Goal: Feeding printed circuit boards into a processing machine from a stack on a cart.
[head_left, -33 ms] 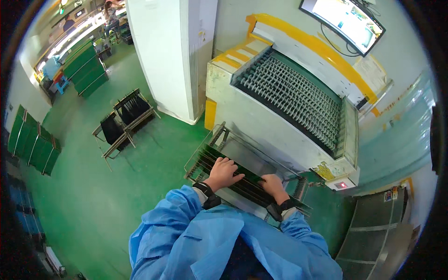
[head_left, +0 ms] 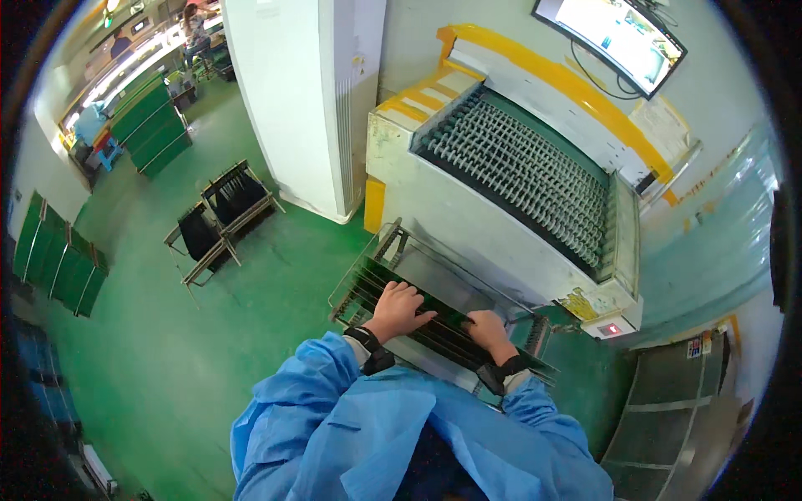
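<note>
A metal rack [head_left: 451,265] stands in front of me, with several thin dark panels [head_left: 436,336] upright on edge in it, side by side. My left hand [head_left: 396,312] lies over the top edges of the panels, its fingers bent across the far side and its thumb pointing right. Further right, my right hand [head_left: 489,332] is curled over the top edge of a panel. Both hands look closed on the panels' edges. The fingertips beyond the edge are partly hidden, and how many panels each hand grips cannot be told.
Beyond the rack is a white machine [head_left: 468,217] with a bed of rollers [head_left: 522,171]. A white cabinet [head_left: 292,100] rises to its left. Two more racks with black panels [head_left: 221,213] stand on the green floor. A monitor [head_left: 618,37] hangs on the wall; people sit at far benches.
</note>
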The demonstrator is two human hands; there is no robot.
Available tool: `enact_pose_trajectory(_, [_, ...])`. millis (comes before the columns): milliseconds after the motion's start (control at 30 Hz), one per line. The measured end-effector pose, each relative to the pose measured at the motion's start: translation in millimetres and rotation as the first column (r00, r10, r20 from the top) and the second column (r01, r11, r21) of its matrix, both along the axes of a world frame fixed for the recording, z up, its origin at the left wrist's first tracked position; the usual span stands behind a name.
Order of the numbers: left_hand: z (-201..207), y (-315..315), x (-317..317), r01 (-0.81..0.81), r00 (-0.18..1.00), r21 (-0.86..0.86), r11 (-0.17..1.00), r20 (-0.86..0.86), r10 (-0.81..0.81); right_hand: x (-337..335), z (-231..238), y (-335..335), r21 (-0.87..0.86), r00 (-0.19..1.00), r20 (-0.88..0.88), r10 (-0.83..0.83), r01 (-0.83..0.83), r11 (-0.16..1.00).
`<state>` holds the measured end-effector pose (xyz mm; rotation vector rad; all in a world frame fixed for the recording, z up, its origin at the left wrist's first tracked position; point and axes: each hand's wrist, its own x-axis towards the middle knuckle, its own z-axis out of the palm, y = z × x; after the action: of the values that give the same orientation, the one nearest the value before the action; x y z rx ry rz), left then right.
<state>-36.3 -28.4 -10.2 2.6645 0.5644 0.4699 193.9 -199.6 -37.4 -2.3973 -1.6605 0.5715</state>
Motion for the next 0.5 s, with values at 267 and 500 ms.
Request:
enact_pose_trajectory(267, [-10.8,1.8,6.7,-0.018,0.999,0.06,0.998,0.04,0.016,-3.1,113.3,5.7,0.091,0.993,0.113,0.021,-0.031,0.995])
enact_pose_trajectory(500, [-4.4,2.0,10.7,-0.022,0.996,0.034,0.999,0.089,0.019,41.6,218.6,-29.9,0.254,0.984,0.114,-0.136,0.104,0.962])
